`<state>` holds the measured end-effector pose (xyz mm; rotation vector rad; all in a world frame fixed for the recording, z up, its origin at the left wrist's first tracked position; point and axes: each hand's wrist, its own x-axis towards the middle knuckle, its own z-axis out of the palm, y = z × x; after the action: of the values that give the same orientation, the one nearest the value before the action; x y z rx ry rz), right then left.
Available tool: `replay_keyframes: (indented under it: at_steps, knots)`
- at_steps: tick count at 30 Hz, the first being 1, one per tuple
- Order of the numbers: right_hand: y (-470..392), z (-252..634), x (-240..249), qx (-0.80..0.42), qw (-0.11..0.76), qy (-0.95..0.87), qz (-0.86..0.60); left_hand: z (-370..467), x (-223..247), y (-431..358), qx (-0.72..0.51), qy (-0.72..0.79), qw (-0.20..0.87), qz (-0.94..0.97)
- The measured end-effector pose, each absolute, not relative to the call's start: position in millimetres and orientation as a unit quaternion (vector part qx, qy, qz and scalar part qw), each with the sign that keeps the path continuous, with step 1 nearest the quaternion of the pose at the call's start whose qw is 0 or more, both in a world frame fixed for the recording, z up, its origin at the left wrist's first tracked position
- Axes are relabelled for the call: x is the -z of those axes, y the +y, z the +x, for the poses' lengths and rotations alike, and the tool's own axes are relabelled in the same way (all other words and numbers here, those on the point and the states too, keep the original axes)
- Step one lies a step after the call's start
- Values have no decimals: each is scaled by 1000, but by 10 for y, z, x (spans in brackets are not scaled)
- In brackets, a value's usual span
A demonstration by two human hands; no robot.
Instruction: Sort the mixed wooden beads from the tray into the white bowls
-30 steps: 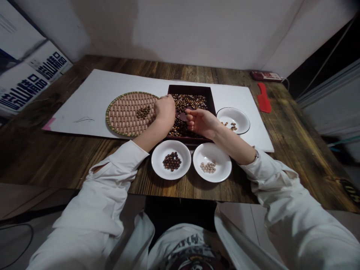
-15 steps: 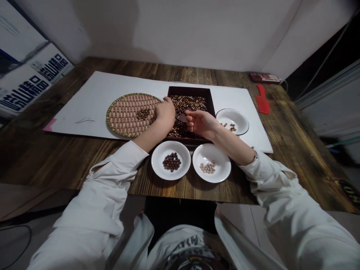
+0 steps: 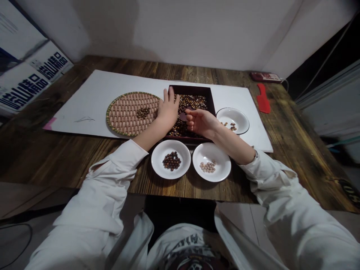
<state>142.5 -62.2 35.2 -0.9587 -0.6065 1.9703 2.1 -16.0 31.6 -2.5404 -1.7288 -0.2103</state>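
My left hand (image 3: 168,109) spreads its fingers over the left side of a dark red box (image 3: 211,102), back of the hand up, with nothing visible in it. Mixed brown, yellow and pale beads (image 3: 194,100) lie in that box. Above its right part is my right hand (image 3: 200,120), its fingers curled and thumb against the forefinger; what the pinch holds, if anything, is too small to make out. Left of the box, a round woven tray (image 3: 120,112) carries a small heap of olive-brown beads (image 3: 143,112), close to my left wrist.
In front stand two white bowls, one bowl (image 3: 157,165) with dark brown beads, the other bowl (image 3: 225,168) with pale beads. A third bowl (image 3: 239,116) holds yellowish-brown beads behind my right forearm. A white board (image 3: 81,93) lies underneath. Right of it are a red comb (image 3: 263,99) and a dark red device (image 3: 266,77).
My left hand has swung from the woven tray's edge toward the box, and its fingers have stretched out and spread. The right hand has stayed almost still.
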Motion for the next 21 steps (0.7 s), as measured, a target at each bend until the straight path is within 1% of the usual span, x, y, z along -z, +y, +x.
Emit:
replay_keyframes:
  at_steps: [3,6,8,13,21]
  knots:
    - [-625,1416,-369,-787,418,-238,-387,33,-297,-114,73,-478,43,-874]
    - [-625,1412,-370,-789,417,-234,-386,33,-259,-82,30,-432,21,-901]
    - [-623,1413,-363,-789,419,-236,-383,22,-235,-79,-2,-427,5,-904]
    - [-630,1406,-373,-786,422,-234,-386,3,-230,-97,-50,-413,6,-909]
    - [-640,1397,-391,-785,426,-228,-387,19,-212,-77,-45,-418,15,-907]
